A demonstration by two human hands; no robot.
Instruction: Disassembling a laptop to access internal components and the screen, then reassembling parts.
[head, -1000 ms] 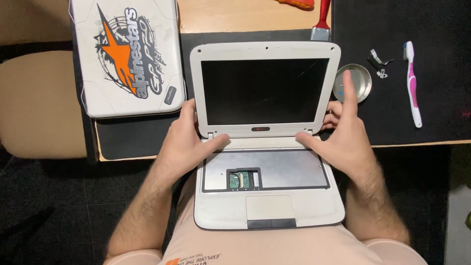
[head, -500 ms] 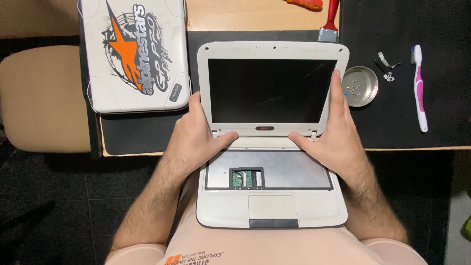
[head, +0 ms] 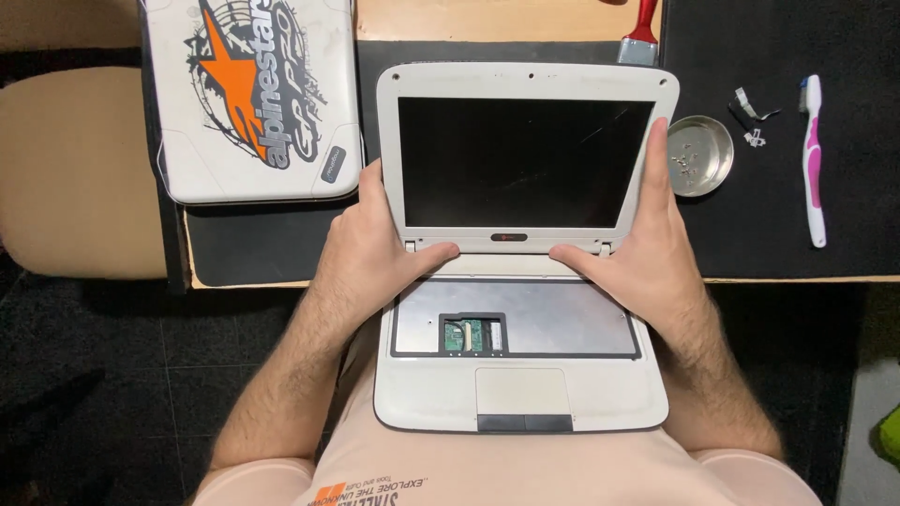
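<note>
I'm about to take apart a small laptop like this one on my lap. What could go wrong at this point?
The white laptop rests on the lap, only its screen end reaching the desk edge, so it might slip off. With the keyboard out, the exposed circuit board could be bumped or collect dirt. The left hand and right hand grip the screen bezel, so pressure might strain the hinges.

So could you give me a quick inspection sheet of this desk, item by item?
Surface: black mat over a wooden desk.
Job's things: open white laptop, keyboard removed, metal plate and small circuit board exposed.
Clutter: second white laptop closed; round metal dish of screws; pink toothbrush; red-handled brush; small metal parts.
Grippers: left hand and right hand grip the screen's sides.
Cables: nothing seen.
Surroundings: beige seat, dark floor.
</note>
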